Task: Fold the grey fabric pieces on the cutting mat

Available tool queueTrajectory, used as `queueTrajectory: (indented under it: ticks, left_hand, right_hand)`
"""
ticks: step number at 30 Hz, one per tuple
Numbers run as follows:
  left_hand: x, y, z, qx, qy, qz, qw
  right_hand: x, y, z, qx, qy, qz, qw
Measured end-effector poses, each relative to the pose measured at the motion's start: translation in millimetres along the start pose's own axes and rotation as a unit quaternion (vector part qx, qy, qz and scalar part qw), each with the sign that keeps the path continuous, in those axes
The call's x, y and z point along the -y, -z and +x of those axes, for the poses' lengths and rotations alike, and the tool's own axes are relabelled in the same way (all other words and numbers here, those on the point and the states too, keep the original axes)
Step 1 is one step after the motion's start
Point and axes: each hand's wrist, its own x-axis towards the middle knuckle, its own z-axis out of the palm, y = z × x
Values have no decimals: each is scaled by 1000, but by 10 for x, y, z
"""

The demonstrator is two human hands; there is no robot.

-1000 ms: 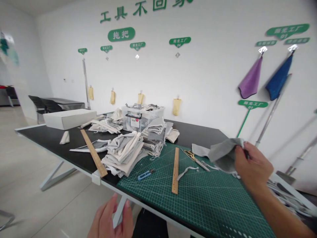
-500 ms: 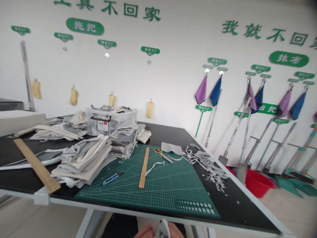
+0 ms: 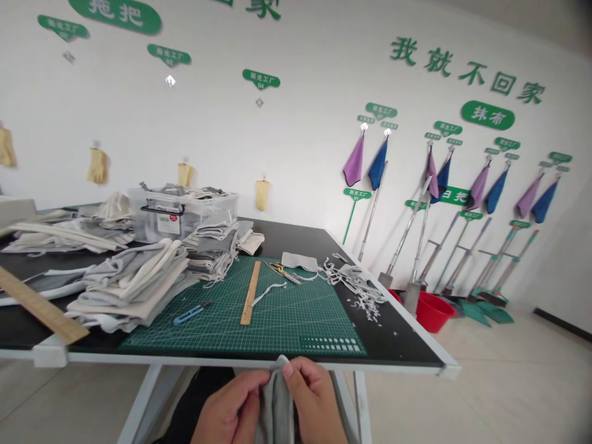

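Observation:
A grey piece of cloth (image 3: 276,404) with a pale edge hangs between my two hands, just off the table's front edge. My left hand (image 3: 234,404) pinches it from the left side near its top. From the other side my right hand (image 3: 314,394) grips it, thumb pressed near the upper end. The lower part of the cloth runs out of view at the bottom. Beyond my hands lies the green cutting mat (image 3: 287,330), carrying a wooden ruler (image 3: 250,293), a thin white strip (image 3: 267,294), blue thread snips (image 3: 189,314) and gold-handled scissors (image 3: 283,271).
Folded grey and cream cloths (image 3: 129,283) are stacked on the left, before a clear plastic box (image 3: 139,216) of cloth. A longer ruler (image 3: 39,305) overhangs the front edge. Cloth scraps (image 3: 358,283) lie at right; a red bucket (image 3: 435,311) stands on the floor.
My hands and the grey cloth have risen into fuller view from the bottom edge. The camera view has turned to the right, so the table contents sit further left.

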Motion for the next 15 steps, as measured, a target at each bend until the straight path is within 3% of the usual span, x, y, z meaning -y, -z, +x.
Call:
queueTrajectory:
  ticks: [3, 7, 9, 13, 15]
  left_hand:
    - [4, 17, 93, -10, 31, 0, 999]
    - [-103, -7, 95, -16, -43, 47, 998]
    - [-166, -5, 99, -9, -48, 57, 997]
    - [-201, 47, 142, 17, 40, 7, 999]
    - [-181, 74, 154, -1, 96, -23, 995]
  right_hand:
    - [126, 33, -12, -18, -12, 20, 1000]
    - [190, 21, -27, -37, -16, 41, 998]
    - [215, 18, -33, -33, -4, 55, 998]
    - [232, 40, -38, -2, 9, 105, 994]
    - [214, 59, -37, -6, 15, 107, 994]
